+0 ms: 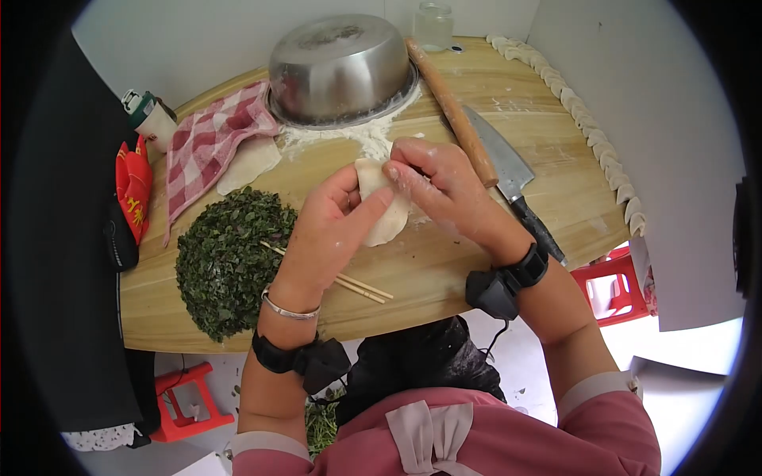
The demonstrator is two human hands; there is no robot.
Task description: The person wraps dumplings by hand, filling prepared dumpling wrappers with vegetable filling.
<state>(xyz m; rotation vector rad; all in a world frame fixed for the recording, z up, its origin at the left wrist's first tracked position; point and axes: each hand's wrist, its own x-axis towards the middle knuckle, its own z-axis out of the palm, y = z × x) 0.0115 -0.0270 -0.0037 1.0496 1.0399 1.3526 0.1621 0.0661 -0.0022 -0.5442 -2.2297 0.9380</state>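
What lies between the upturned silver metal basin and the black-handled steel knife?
In the head view, a long brown wooden rolling pin lies between basin and knife, with white flour by the basin's rim.

Pic is bright, w/ soft shadows. L hand (337, 218) & R hand (440, 182) look clear. Floor (686, 349) at bottom rt. is so white it's washed out, w/ a blue glow. Metal bowl (341, 75) shines. Far jar (433, 30) looks a bit fuzzy. Edges bend, & corners go black.
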